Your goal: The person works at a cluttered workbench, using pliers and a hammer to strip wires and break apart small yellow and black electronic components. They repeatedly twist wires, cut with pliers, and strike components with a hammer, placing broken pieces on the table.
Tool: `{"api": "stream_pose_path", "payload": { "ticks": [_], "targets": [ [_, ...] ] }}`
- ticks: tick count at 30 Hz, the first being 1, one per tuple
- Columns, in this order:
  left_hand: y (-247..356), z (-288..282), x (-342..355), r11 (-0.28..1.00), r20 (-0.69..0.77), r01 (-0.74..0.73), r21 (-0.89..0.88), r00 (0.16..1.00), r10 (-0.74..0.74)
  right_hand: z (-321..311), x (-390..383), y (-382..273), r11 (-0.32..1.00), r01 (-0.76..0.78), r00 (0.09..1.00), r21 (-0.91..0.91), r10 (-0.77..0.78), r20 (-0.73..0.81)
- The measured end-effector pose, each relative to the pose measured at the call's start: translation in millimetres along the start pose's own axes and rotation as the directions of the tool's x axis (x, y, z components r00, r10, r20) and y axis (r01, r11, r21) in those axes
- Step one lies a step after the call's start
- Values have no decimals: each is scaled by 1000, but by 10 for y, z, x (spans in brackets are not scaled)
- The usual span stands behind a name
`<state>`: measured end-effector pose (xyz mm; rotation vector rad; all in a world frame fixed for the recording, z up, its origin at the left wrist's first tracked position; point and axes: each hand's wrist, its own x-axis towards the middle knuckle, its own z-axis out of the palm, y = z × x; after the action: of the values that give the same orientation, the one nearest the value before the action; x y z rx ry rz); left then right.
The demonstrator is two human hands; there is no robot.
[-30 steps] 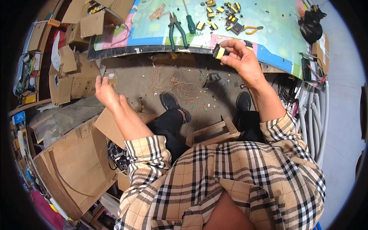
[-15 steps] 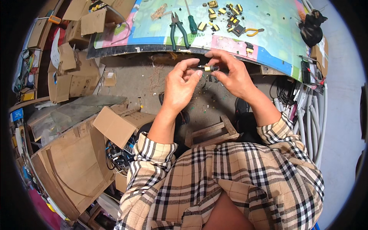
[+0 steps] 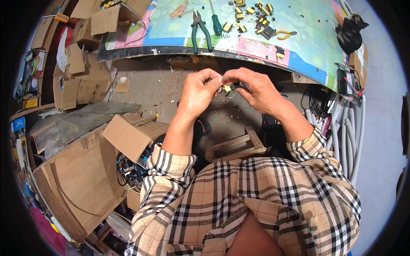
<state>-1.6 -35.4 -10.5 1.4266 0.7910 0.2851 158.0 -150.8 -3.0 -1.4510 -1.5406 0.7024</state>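
Note:
A small transformer (image 3: 227,88), with a black core and yellow tape, is held between my hands above the floor, just off the table's near edge. My right hand (image 3: 261,92) curls round its right side, the index finger reaching over the top and the thumb below. On its left end, my left hand (image 3: 197,92) has thumb and index finger pinched together; what lies in that pinch is too small to tell. Several similar transformers (image 3: 262,21) lie on the table (image 3: 171,36). Near them are green-handled pliers (image 3: 200,33), a screwdriver (image 3: 217,26) and yellow-handled cutters (image 3: 285,34).
A cat (image 3: 351,34) sits at the table's right end, near a small meter (image 3: 344,81) with leads. Grey pipes (image 3: 347,136) stand at the right. Below my hands is a wooden stool (image 3: 237,147). Cardboard boxes (image 3: 128,137) crowd the left. Wire scraps litter the floor.
Both hands have come slightly lower and closer together with the transformer. It has turned, showing its yellow side more, and the fingertips now meet at its left end.

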Motion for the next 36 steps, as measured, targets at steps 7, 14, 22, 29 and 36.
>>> {"api": "stream_pose_path", "payload": {
  "ticks": [7, 14, 22, 29, 36],
  "targets": [
    [-12, 6, 6, 993, -20, -23, -120, 1000, 21, 20, 18, 30, 990, -58, 997, 125, 64, -48],
    [-19, -14, 25, 993, -17, -39, -114, 999, 37, 18, 37, 245, 612, -382, 911, 692, 374, 172],
    [68, 74, -44, 991, -33, -125, -45, 992, 123, -16, 39, 265, 474, -390, 890, 790, 412, 192],
    [137, 154, -76, 809, -24, -409, 422, 887, 461, -6, 46, 257, 526, -405, 877, 748, 454, 156],
    [107, 201, -82, 637, 14, -449, 626, 824, 567, -17, 49, 248, 542, -404, 873, 736, 469, 134]
  ]
}}
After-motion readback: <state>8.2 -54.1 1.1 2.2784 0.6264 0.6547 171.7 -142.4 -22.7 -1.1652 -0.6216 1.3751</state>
